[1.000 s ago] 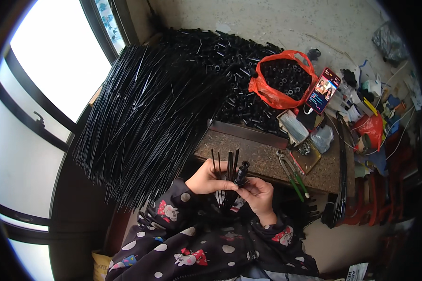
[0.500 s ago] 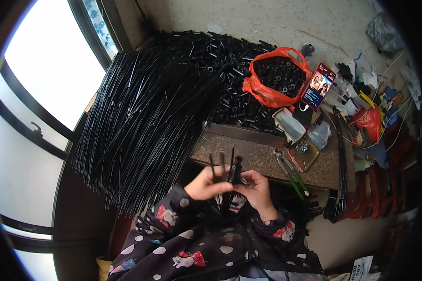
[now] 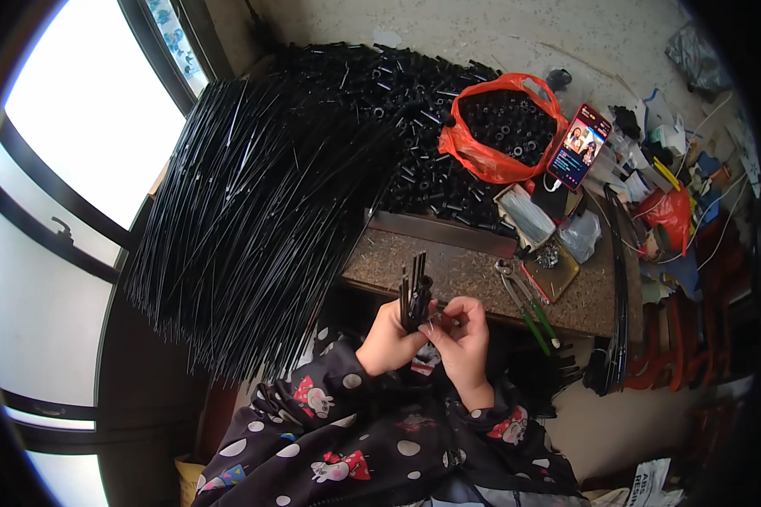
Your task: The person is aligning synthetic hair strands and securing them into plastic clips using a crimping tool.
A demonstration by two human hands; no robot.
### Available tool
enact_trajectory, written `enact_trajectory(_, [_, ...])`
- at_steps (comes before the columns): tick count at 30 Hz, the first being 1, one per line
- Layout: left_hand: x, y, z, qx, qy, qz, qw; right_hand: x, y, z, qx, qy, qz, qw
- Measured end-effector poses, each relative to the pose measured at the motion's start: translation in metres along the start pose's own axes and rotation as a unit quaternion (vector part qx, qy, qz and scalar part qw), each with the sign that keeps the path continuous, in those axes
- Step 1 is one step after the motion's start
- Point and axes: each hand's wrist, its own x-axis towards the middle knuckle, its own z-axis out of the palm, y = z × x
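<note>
In front of my body, my left hand is closed round several thin black rods and a black tubular piece, all pointing up and away from me. Close against its right side, my right hand has thumb and fingers pinched together beside the tubular piece. A small thin glint shows at those fingertips; what they hold is too small to name. The lower ends of the rods are hidden behind my left hand.
Long black rods are heaped at the left, beside a pile of black tubular parts. A red plastic bag holds black rings. A lit phone, a box of thin strips and green-handled pliers sit at the right.
The rods, spread apart before, are now bunched together in my left hand with the tubular piece. My right fingers have risen slightly and pinch beside it.
</note>
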Motion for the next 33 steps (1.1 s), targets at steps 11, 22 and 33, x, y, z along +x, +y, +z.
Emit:
enact_trajectory(11, [0.007,-0.004,-0.001,0.061,-0.016,0.078,0.995,0.016,-0.053,-0.022,-0.285,-0.14,-0.184,0.93])
enact_trajectory(22, [0.01,0.092,0.004,0.11,-0.111,0.224,0.962,-0.014,-0.088,-0.085,-0.277,-0.109,-0.056,0.953])
enact_trajectory(33, [0.022,0.101,-0.003,0.117,-0.048,0.136,0.983,-0.02,-0.043,-0.109,0.007,-0.033,0.228,0.973])
